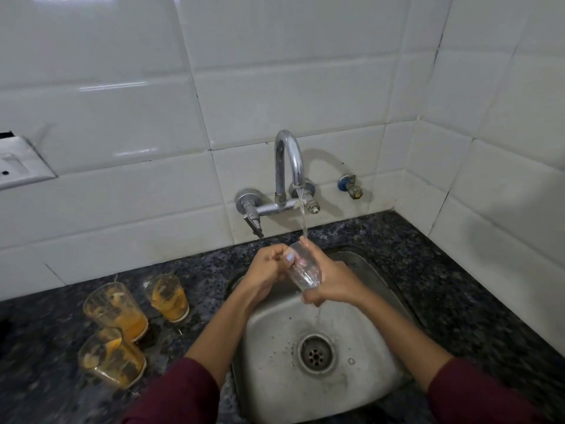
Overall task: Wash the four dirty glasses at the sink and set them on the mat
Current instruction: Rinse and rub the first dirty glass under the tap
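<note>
Both my hands over sink point(269, 347), under tap point(289, 166) stream. Right hand point(331, 286) grips clear glass point(304, 270), fingers wrapped round its base. Left hand point(267, 275) fingers curled at glass rim, probably rubbing it; blur hides detail. Three dirty glasses point(117, 310) on bench point(458, 286) at 9 o'clock of sink.

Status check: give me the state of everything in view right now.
tap: running
clear glass: tilted under the stream, held by both hands
left hand: grips glass
right hand: grips glass
three dirty glasses: upright on counter, orange residue
sink: wet, drain open
</note>
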`<action>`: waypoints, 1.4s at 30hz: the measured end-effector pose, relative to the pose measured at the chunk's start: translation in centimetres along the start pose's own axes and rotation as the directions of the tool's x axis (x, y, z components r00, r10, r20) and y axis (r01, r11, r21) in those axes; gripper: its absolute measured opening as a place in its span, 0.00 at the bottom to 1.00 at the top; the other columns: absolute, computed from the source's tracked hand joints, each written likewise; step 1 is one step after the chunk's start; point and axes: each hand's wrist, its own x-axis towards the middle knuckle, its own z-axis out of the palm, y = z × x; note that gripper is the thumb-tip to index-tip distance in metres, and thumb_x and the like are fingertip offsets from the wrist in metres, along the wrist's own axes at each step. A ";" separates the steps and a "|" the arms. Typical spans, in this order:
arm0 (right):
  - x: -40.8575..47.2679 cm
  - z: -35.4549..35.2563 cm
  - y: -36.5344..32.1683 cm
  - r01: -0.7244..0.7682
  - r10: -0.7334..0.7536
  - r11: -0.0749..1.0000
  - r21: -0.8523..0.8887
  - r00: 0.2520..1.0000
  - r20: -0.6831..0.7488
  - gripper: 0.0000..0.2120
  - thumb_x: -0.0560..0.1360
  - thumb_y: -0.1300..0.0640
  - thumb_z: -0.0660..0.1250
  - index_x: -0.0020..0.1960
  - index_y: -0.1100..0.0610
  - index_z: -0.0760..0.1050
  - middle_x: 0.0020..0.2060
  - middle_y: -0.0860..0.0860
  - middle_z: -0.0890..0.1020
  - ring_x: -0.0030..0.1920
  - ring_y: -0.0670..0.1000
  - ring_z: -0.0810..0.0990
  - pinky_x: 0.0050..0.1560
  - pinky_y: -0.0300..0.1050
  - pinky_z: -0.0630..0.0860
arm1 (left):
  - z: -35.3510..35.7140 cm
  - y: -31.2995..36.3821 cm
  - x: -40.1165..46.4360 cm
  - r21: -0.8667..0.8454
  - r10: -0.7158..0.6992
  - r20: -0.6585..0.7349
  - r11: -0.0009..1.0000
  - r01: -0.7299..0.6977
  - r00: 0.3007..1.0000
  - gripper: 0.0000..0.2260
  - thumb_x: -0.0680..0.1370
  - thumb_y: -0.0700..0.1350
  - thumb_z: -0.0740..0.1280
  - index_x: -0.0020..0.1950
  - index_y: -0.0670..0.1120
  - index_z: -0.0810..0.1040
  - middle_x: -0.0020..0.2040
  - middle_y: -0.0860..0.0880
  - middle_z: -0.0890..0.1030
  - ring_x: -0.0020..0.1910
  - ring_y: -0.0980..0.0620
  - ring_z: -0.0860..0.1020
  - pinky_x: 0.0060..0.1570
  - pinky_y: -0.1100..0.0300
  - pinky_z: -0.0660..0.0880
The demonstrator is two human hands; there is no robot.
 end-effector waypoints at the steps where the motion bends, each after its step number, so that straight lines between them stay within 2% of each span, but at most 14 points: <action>1: -0.1 -0.5 0.1 -0.016 -0.001 0.972 0.235 0.997 0.074 0.53 0.61 0.61 0.76 0.71 0.32 0.50 0.63 0.53 0.74 0.46 0.53 0.83 0.47 0.54 0.82 | -0.1 -0.1 -0.3 -0.030 0.018 0.005 0.999 -0.018 1.000 0.09 0.77 0.37 0.65 0.38 0.45 0.80 0.37 0.46 0.83 0.44 0.43 0.75 0.45 0.49 0.71; 3: -0.2 -1.2 0.5 -0.119 0.001 0.844 0.524 0.976 0.220 0.48 0.62 0.65 0.76 0.71 0.36 0.56 0.63 0.54 0.74 0.47 0.55 0.82 0.52 0.61 0.79 | -0.2 -0.3 -0.6 -0.083 0.046 0.030 0.996 -0.043 0.998 0.09 0.76 0.36 0.66 0.39 0.44 0.81 0.41 0.43 0.82 0.44 0.43 0.76 0.47 0.49 0.72; 5: -0.3 -1.2 0.5 -0.171 0.036 0.829 0.532 0.966 0.254 0.46 0.64 0.65 0.75 0.71 0.37 0.57 0.57 0.57 0.78 0.43 0.58 0.82 0.49 0.60 0.78 | -0.2 -0.5 -0.6 -0.113 0.039 0.053 0.993 -0.033 0.998 0.10 0.77 0.35 0.64 0.40 0.45 0.82 0.45 0.40 0.81 0.46 0.41 0.76 0.49 0.46 0.73; 8: -0.4 -0.2 -0.3 -0.092 0.088 0.988 0.120 0.996 0.032 0.49 0.64 0.59 0.74 0.73 0.34 0.49 0.54 0.55 0.79 0.41 0.56 0.83 0.47 0.55 0.82 | 0.0 -0.5 -0.5 -0.090 -0.006 0.054 0.996 0.011 0.999 0.03 0.76 0.39 0.67 0.45 0.41 0.80 0.45 0.40 0.80 0.44 0.42 0.77 0.48 0.46 0.75; 11: 0.0 0.9 -0.2 -0.020 -0.033 0.918 -0.397 0.992 -0.125 0.52 0.62 0.51 0.74 0.72 0.34 0.41 0.56 0.55 0.79 0.48 0.57 0.81 0.50 0.53 0.79 | 0.3 -0.3 -0.5 0.037 0.004 0.006 0.999 -0.004 1.000 0.02 0.76 0.36 0.67 0.43 0.42 0.76 0.39 0.46 0.80 0.37 0.51 0.78 0.37 0.61 0.76; 12: 0.3 1.1 0.1 -0.020 -0.029 0.934 -0.357 0.991 -0.130 0.53 0.61 0.51 0.75 0.72 0.34 0.42 0.57 0.55 0.79 0.49 0.57 0.81 0.49 0.52 0.79 | 0.3 -0.3 -0.6 0.052 0.034 -0.001 0.998 -0.034 0.999 0.04 0.75 0.35 0.67 0.43 0.42 0.77 0.38 0.47 0.80 0.37 0.51 0.79 0.37 0.62 0.76; 14: 0.6 1.4 0.9 -0.053 0.056 0.998 0.046 0.996 -0.075 0.53 0.58 0.54 0.78 0.71 0.33 0.49 0.59 0.53 0.78 0.51 0.55 0.81 0.46 0.51 0.81 | 0.3 0.1 -0.7 0.093 0.097 0.015 0.991 -0.098 0.995 0.02 0.74 0.35 0.69 0.42 0.40 0.79 0.41 0.47 0.83 0.40 0.51 0.80 0.43 0.58 0.78; 17: 0.6 2.4 1.7 -0.116 0.085 0.781 0.613 0.993 0.080 0.42 0.61 0.65 0.76 0.68 0.42 0.64 0.56 0.51 0.79 0.53 0.54 0.79 0.47 0.53 0.79 | 0.7 0.8 -0.4 0.308 0.181 0.005 0.935 -0.173 0.984 0.06 0.69 0.37 0.74 0.44 0.42 0.84 0.53 0.49 0.82 0.52 0.54 0.80 0.53 0.59 0.75; 20: 0.8 4.2 2.2 -0.157 0.113 0.580 0.799 0.987 0.112 0.31 0.65 0.72 0.71 0.64 0.55 0.69 0.45 0.53 0.80 0.46 0.52 0.80 0.50 0.56 0.78 | 1.4 0.9 -0.3 0.398 0.235 -0.076 0.898 -0.187 0.969 0.19 0.63 0.39 0.78 0.50 0.55 0.82 0.62 0.50 0.76 0.59 0.53 0.76 0.57 0.59 0.74; 26: 2.2 6.3 2.7 -0.085 0.144 0.579 0.811 0.990 0.001 0.32 0.64 0.80 0.66 0.62 0.57 0.67 0.46 0.55 0.80 0.46 0.54 0.80 0.50 0.56 0.77 | 1.5 0.4 -0.6 0.404 0.193 -0.053 0.901 -0.156 0.980 0.44 0.58 0.34 0.80 0.70 0.48 0.66 0.67 0.47 0.69 0.57 0.55 0.76 0.43 0.69 0.78; 30: 3.0 6.4 1.3 -0.037 0.160 0.606 0.795 0.984 -0.076 0.24 0.68 0.78 0.63 0.60 0.59 0.70 0.48 0.52 0.79 0.44 0.50 0.79 0.33 0.39 0.77 | 1.2 0.7 -1.0 0.438 0.218 0.005 0.877 -0.199 0.976 0.51 0.60 0.34 0.79 0.76 0.50 0.56 0.66 0.49 0.69 0.61 0.55 0.74 0.54 0.60 0.78; 35: 4.2 6.0 0.5 0.041 0.151 0.700 0.713 0.967 -0.203 0.11 0.75 0.66 0.64 0.52 0.52 0.74 0.48 0.49 0.80 0.47 0.48 0.79 0.44 0.37 0.76 | 0.3 1.0 -1.3 0.486 0.263 0.019 0.841 -0.239 0.965 0.52 0.61 0.38 0.80 0.77 0.49 0.53 0.63 0.52 0.72 0.60 0.59 0.75 0.57 0.67 0.73; 39: 3.9 4.6 0.9 0.122 0.003 0.906 0.405 0.956 -0.295 0.29 0.64 0.66 0.75 0.62 0.53 0.72 0.51 0.47 0.81 0.51 0.44 0.79 0.46 0.27 0.73 | -0.1 0.2 -1.2 0.441 0.292 -0.016 0.860 -0.255 0.956 0.52 0.60 0.41 0.81 0.77 0.47 0.54 0.60 0.58 0.72 0.61 0.60 0.75 0.60 0.68 0.71; 42: 3.4 3.3 1.8 0.094 -0.008 0.942 0.321 0.966 -0.259 0.32 0.61 0.62 0.79 0.60 0.46 0.72 0.51 0.44 0.80 0.52 0.42 0.78 0.49 0.33 0.75 | 0.1 0.0 -0.8 0.298 0.251 -0.064 0.929 -0.221 0.966 0.52 0.59 0.38 0.80 0.76 0.47 0.54 0.60 0.55 0.72 0.63 0.56 0.74 0.63 0.62 0.71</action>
